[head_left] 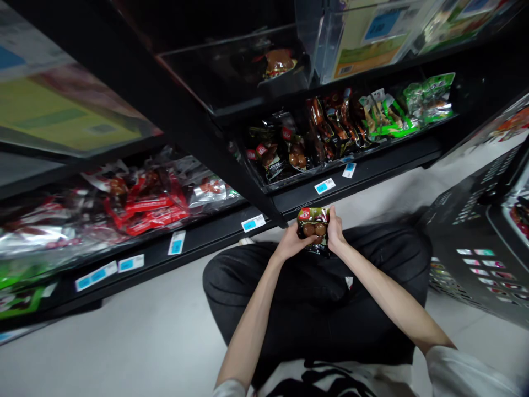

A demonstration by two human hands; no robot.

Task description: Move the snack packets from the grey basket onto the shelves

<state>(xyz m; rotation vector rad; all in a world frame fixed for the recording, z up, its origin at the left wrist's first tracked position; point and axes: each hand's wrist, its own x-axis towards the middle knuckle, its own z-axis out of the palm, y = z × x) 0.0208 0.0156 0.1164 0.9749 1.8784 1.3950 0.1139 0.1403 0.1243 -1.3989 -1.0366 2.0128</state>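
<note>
Between my two hands is a small snack packet with a dark, partly clear front, a red label and brown round pieces showing inside. My left hand grips its left side, thumb lying across the lower front. On the opposite edge my right hand is closed around the packet. The packet is held above my lap, just in front of the bottom shelf. Similar dark packets with red labels lie in the clear bin on that shelf.
Several sausage-like packs and green packs fill the bin further right. Red packets lie on the left shelf, beyond a black upright. Price tags line the shelf edge. A grey perforated basket stands at right.
</note>
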